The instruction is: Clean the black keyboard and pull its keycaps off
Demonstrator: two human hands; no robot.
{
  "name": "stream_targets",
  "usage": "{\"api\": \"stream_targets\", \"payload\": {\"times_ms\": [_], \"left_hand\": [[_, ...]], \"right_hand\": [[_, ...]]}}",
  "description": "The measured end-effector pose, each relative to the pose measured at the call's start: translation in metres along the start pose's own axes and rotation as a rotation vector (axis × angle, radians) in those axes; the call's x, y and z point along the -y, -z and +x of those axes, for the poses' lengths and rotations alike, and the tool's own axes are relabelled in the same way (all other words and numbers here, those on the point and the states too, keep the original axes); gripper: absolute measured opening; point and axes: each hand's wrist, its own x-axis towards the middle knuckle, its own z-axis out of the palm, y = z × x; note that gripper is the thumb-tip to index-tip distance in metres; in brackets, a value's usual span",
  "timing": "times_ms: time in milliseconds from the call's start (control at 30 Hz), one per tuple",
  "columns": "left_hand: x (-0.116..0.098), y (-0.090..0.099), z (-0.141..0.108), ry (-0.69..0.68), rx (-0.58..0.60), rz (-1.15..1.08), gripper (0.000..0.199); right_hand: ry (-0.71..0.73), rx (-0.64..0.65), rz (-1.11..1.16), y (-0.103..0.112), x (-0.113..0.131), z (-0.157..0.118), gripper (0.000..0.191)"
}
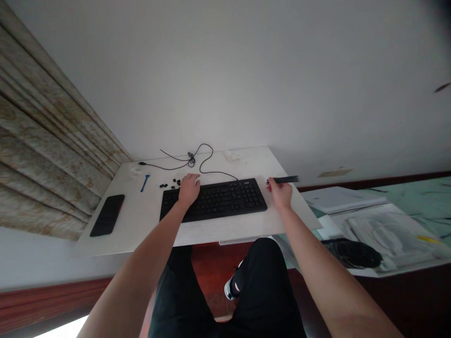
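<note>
1. One white tabletop (148,225), pleated curtain (45,150) along its L side; papers (341,199) + plastic bag (387,239) lower down, off to the R.
2. Black kbd (225,201) sits on tabletop, toward the person's side, long edge facing them.
3. Black cable (200,157) leaves kbd's top edge, loops across tabletop, tied in a small bundle, plug end pointing L.
4. Black phone (107,215) lies flat near tabletop's L edge.
5. L hand (189,190) on kbd's top-L area, fingers bent over keys, partly closed; can't tell if it has hold of anything.
6. R hand (280,193) just past kbd's R end, thumb + fingers pinched shut on thin black rod (283,179), which points R, level w/ kbd's top edge.
7. Blue plastic tool (144,183) lies btwn phone and kbd.
8. Small black keycaps (169,184) scattered just beside kbd's top-L corner, near L hand.
</note>
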Motion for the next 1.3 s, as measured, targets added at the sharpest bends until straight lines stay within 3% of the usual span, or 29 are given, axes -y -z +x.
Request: {"api": "stream_targets", "payload": {"times_ms": [167,267,433,567,767,867,1000,1200,1300], "left_hand": [[-0.059,-0.026,-0.004,-0.181,0.095,-0.161,0.028],[-0.076,-0.039,-0.006,-0.192,0.114,-0.185,0.027],[-0.073,-0.048,-0.01,-0.134,0.1,-0.247,0.027],[-0.07,-0.048,-0.011,-0.122,0.11,-0.278,0.03],[-0.07,-0.048,-0.011,-0.058,0.084,-0.351,0.037],[-0.069,-0.048,-0.011,-0.037,0.077,-0.377,0.039],[-0.067,-0.049,-0.011,-0.022,0.068,-0.401,0.039],[-0.069,-0.047,-0.012,-0.012,0.083,-0.381,0.037],[-0.07,-0.046,-0.012,-0.019,0.092,-0.361,0.036]], "right_hand": [[0.003,-0.011,0.02,0.0,-0.002,0.001,0.035],[0.003,-0.001,0.025,0.001,-0.004,0.002,0.036],[-0.012,0.008,0.038,0.001,-0.002,0.004,0.037],[0.023,-0.014,0.028,-0.006,0.018,-0.001,0.04],[0.09,0.384,-0.129,-0.047,0.067,-0.027,0.033],[0.076,0.505,-0.226,-0.066,0.079,-0.034,0.025],[0.104,0.583,-0.379,-0.076,0.081,-0.032,0.022],[0.334,0.584,-0.661,-0.084,0.085,-0.032,0.024],[0.387,0.594,-0.715,-0.087,0.087,-0.035,0.016]]}}
